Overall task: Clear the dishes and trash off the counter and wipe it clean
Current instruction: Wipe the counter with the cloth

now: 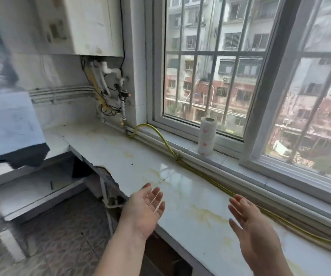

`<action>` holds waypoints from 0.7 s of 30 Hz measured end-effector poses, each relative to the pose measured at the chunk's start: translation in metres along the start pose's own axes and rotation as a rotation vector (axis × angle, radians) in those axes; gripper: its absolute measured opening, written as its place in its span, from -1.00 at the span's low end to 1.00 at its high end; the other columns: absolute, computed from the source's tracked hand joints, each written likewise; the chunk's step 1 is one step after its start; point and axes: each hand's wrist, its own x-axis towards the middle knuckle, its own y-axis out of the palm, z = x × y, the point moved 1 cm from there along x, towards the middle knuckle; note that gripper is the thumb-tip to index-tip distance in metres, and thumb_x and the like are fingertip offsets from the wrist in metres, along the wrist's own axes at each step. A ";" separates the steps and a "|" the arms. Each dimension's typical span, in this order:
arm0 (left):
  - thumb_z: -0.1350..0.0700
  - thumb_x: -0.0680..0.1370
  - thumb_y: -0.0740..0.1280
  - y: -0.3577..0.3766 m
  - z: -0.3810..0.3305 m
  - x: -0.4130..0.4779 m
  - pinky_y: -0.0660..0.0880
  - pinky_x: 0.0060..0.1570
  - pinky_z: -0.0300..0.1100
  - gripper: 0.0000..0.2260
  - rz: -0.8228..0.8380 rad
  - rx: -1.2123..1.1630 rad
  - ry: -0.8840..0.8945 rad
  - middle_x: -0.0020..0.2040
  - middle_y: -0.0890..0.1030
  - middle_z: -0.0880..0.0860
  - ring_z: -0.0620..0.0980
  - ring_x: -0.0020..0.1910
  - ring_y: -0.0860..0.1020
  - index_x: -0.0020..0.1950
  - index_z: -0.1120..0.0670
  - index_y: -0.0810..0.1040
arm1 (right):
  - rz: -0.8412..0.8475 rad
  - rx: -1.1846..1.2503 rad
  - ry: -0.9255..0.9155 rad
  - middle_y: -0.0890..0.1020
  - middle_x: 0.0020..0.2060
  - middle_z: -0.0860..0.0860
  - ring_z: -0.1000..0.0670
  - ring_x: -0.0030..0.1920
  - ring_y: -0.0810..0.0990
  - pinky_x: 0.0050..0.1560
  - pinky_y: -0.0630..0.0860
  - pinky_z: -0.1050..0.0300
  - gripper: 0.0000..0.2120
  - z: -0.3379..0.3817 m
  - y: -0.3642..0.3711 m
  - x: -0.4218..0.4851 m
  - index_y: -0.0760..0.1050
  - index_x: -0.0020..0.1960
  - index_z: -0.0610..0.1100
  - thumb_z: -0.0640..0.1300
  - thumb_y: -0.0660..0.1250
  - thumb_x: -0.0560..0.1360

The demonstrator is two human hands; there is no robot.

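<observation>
White marble counter (140, 156), yellow-stained, runs below a barred window (210, 76). The left hand (143, 211) hovers at its front edge and the right hand (255, 226) above the slab, both spread, palms inward, holding nothing. A paper-towel roll (207, 136) stands on the sill.

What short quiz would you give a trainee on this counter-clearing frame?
1. True or false: the left hand and the right hand both hold nothing.
2. Fill in: the stains on the white counter are ____ in colour.
3. Where does the paper roll stand?
A. on the windowsill
B. on the counter
C. on the floor

Key: 1 true; 2 yellow; 3 A.
</observation>
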 end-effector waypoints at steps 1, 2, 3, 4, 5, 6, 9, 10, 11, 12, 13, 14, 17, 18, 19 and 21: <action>0.16 0.60 0.21 -0.013 -0.017 0.002 0.43 -0.09 -0.09 -0.94 -0.011 -0.021 0.019 -0.02 0.53 0.10 0.03 -0.06 0.51 0.00 0.06 0.46 | 0.020 -0.006 0.010 0.61 0.12 -0.03 0.00 0.18 0.53 0.26 0.35 -0.04 -0.80 -0.010 0.019 0.002 0.52 0.16 -0.13 -0.12 0.18 0.62; 0.16 0.61 0.21 -0.024 -0.032 0.004 0.43 -0.07 -0.09 -0.94 -0.024 -0.034 0.040 -0.02 0.53 0.10 0.03 -0.06 0.51 0.01 0.06 0.47 | 0.038 -0.011 0.023 0.62 0.12 -0.03 -0.01 0.19 0.53 0.25 0.35 -0.03 -0.80 -0.019 0.035 0.003 0.52 0.16 -0.13 -0.12 0.18 0.62; 0.16 0.61 0.21 -0.034 -0.044 0.005 0.43 -0.03 -0.08 -0.93 -0.035 -0.046 0.058 -0.02 0.54 0.10 0.03 -0.05 0.51 0.03 0.07 0.47 | 0.057 -0.018 0.034 0.62 0.12 -0.03 -0.02 0.20 0.53 0.24 0.35 -0.03 -0.80 -0.026 0.049 0.005 0.52 0.16 -0.13 -0.13 0.18 0.61; 0.15 0.61 0.20 -0.052 -0.065 0.006 0.42 0.02 -0.07 -0.92 -0.057 -0.059 0.088 -0.01 0.54 0.10 0.03 -0.03 0.51 0.05 0.07 0.48 | 0.088 -0.031 0.058 0.62 0.12 -0.04 -0.03 0.20 0.53 0.23 0.35 -0.03 -0.80 -0.039 0.074 0.007 0.53 0.15 -0.13 -0.13 0.18 0.61; 0.14 0.62 0.20 -0.059 -0.073 0.006 0.41 0.07 -0.07 -0.91 -0.064 -0.066 0.095 0.00 0.54 0.10 0.03 -0.02 0.51 0.04 0.08 0.49 | 0.098 -0.030 0.064 0.62 0.12 -0.04 -0.03 0.20 0.53 0.23 0.36 -0.03 -0.80 -0.043 0.085 0.008 0.53 0.14 -0.14 -0.13 0.18 0.61; 0.14 0.62 0.20 -0.069 -0.084 0.006 0.40 0.11 -0.06 -0.90 -0.080 -0.077 0.110 0.01 0.54 0.09 0.03 -0.01 0.51 0.04 0.08 0.50 | 0.121 -0.037 0.079 0.62 0.12 -0.04 -0.03 0.19 0.53 0.24 0.36 -0.03 -0.80 -0.050 0.100 0.009 0.54 0.13 -0.13 -0.13 0.18 0.61; 0.14 0.62 0.21 -0.101 -0.119 0.008 0.39 0.14 -0.04 -0.87 -0.130 -0.126 0.166 0.06 0.54 0.10 0.04 0.06 0.51 0.13 0.09 0.49 | 0.205 -0.069 0.120 0.62 0.11 -0.02 -0.01 0.17 0.54 0.24 0.35 -0.02 -0.82 -0.068 0.148 0.012 0.54 0.09 -0.10 -0.12 0.18 0.61; 0.15 0.62 0.22 -0.112 -0.130 0.008 0.39 0.14 -0.04 -0.86 -0.150 -0.142 0.183 0.08 0.53 0.11 0.05 0.10 0.50 0.16 0.10 0.47 | 0.234 -0.080 0.136 0.62 0.12 -0.01 -0.01 0.18 0.53 0.25 0.35 -0.02 -0.82 -0.074 0.164 0.014 0.54 0.09 -0.09 -0.13 0.17 0.61; 0.15 0.61 0.22 -0.121 -0.138 0.010 0.39 0.14 -0.04 -0.84 -0.167 -0.155 0.198 0.09 0.53 0.11 0.05 0.11 0.50 0.18 0.10 0.47 | 0.260 -0.090 0.146 0.62 0.12 -0.01 -0.02 0.19 0.53 0.26 0.35 -0.02 -0.83 -0.079 0.177 0.016 0.54 0.08 -0.08 -0.13 0.18 0.61; 0.15 0.61 0.23 -0.130 -0.147 0.011 0.39 0.14 -0.03 -0.83 -0.188 -0.169 0.213 0.09 0.54 0.11 0.05 0.11 0.50 0.19 0.10 0.46 | 0.286 -0.105 0.159 0.62 0.12 -0.01 -0.03 0.20 0.52 0.27 0.35 -0.02 -0.84 -0.085 0.192 0.019 0.54 0.06 -0.08 -0.14 0.19 0.61; 0.15 0.61 0.23 -0.139 -0.154 0.014 0.38 0.14 -0.03 -0.83 -0.213 -0.188 0.229 0.08 0.54 0.11 0.05 0.11 0.50 0.19 0.09 0.47 | 0.309 -0.114 0.173 0.62 0.11 -0.01 -0.03 0.20 0.52 0.28 0.35 -0.02 -0.85 -0.092 0.206 0.023 0.54 0.04 -0.08 -0.14 0.20 0.61; 0.16 0.60 0.23 -0.145 -0.160 0.015 0.38 0.15 -0.03 -0.83 -0.235 -0.201 0.242 0.09 0.54 0.12 0.05 0.12 0.51 0.19 0.09 0.47 | 0.330 -0.123 0.187 0.61 0.10 -0.01 -0.04 0.21 0.51 0.28 0.34 -0.02 -0.86 -0.097 0.216 0.024 0.55 0.03 -0.08 -0.13 0.20 0.60; 0.16 0.61 0.22 -0.167 -0.185 0.026 0.37 0.19 -0.04 -0.80 -0.308 -0.236 0.298 0.09 0.54 0.11 0.05 0.16 0.49 0.23 0.08 0.46 | 0.417 -0.143 0.231 0.61 0.10 -0.01 -0.05 0.22 0.51 0.26 0.36 -0.01 -0.86 -0.118 0.259 0.039 0.55 0.02 -0.08 -0.12 0.21 0.60; 0.16 0.61 0.21 -0.173 -0.196 0.032 0.37 0.19 -0.04 -0.80 -0.331 -0.249 0.327 0.10 0.54 0.12 0.05 0.16 0.49 0.23 0.08 0.47 | 0.450 -0.144 0.246 0.60 0.12 -0.02 -0.06 0.22 0.51 0.23 0.37 0.00 -0.86 -0.126 0.277 0.048 0.55 0.04 -0.08 -0.13 0.21 0.60; 0.16 0.62 0.20 -0.179 -0.205 0.035 0.37 0.19 -0.04 -0.82 -0.350 -0.253 0.348 0.10 0.54 0.12 0.05 0.17 0.49 0.20 0.08 0.48 | 0.475 -0.147 0.258 0.60 0.13 -0.03 -0.06 0.23 0.50 0.20 0.38 0.01 -0.86 -0.130 0.293 0.053 0.54 0.05 -0.08 -0.13 0.21 0.60; 0.15 0.62 0.21 -0.183 -0.231 0.045 0.36 0.18 -0.04 -0.89 -0.391 -0.264 0.403 0.09 0.54 0.11 0.06 0.21 0.47 0.09 0.08 0.50 | 0.539 -0.148 0.287 0.58 0.15 -0.03 -0.07 0.22 0.50 0.21 0.38 0.00 -0.87 -0.140 0.330 0.071 0.53 0.06 -0.08 -0.14 0.22 0.59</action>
